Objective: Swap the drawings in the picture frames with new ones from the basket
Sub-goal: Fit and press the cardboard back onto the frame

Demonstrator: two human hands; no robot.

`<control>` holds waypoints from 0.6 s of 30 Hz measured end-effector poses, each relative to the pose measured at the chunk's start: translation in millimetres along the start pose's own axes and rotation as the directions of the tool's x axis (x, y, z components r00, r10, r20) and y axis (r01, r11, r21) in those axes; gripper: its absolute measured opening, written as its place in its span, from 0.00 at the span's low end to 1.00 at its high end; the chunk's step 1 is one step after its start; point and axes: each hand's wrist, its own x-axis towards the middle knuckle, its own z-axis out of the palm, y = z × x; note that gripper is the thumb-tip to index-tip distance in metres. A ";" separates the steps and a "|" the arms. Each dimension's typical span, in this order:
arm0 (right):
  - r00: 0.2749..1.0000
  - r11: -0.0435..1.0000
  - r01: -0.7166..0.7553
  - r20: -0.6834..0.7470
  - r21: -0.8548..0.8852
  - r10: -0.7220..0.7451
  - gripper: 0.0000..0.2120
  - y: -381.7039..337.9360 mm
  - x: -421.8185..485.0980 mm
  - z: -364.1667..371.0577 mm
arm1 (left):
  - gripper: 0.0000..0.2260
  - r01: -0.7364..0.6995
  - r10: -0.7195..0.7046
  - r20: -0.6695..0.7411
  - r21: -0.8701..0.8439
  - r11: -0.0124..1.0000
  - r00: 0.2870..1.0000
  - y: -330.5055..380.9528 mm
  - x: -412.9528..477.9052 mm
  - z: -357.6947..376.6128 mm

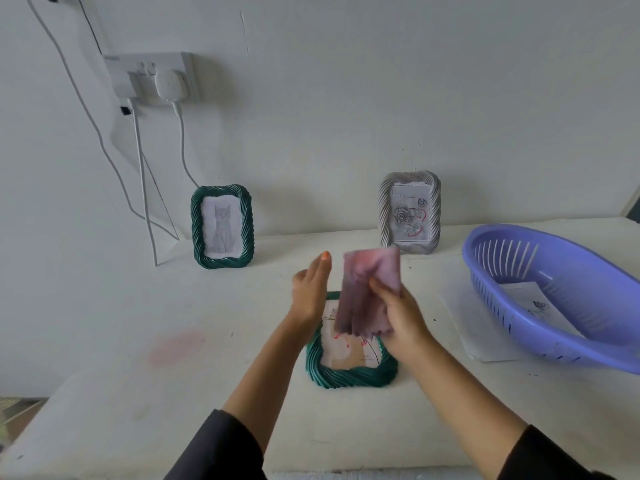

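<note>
A single wide-angle view from the person's head, above the near edge of the counter [156, 393]; it faces forward and down toward the wall [346, 98] behind the far edge; close in, the counter filling the lower half.

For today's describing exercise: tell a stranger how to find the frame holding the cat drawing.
Start at the wall socket and follow its cables down to the table. There a green frame stands upright. The other green frame lies flat; the grey frame shows roses; only this shows a cat.
</note>
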 end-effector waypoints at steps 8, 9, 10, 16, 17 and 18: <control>0.870 0.073 0.395 0.347 -0.916 -0.351 0.16 -3.9 36.7 -26.5 | 0.20 -0.060 0.128 -0.049 0.686 0.725 0.991 -84.6 16.4 -2.5; 0.886 -0.032 0.407 0.403 -0.913 -0.230 0.20 5.1 38.2 -27.7 | 0.20 -0.062 0.136 -0.052 0.696 0.715 0.989 -84.4 16.6 -2.4; 0.886 -0.115 0.433 0.446 -0.894 -0.124 0.24 14.2 38.8 -27.4 | 0.20 -0.056 0.129 -0.051 0.702 0.710 0.990 -84.5 17.2 -2.9; 0.746 -0.179 0.664 0.660 -0.726 0.086 0.24 28.0 12.8 -27.9 | 0.19 -0.055 0.118 -0.039 0.712 0.700 0.992 -84.7 16.3 -3.8; 0.708 -0.173 0.706 0.691 -0.687 0.147 0.25 26.5 4.7 -35.9 | 0.19 -0.056 0.119 -0.038 0.716 0.696 0.992 -84.7 16.7 -3.9; 0.674 -0.159 0.739 0.715 -0.655 0.185 0.27 24.5 -1.9 -46.4 | 0.20 -0.057 0.118 -0.035 0.721 0.690 0.992 -84.9 17.1 -4.1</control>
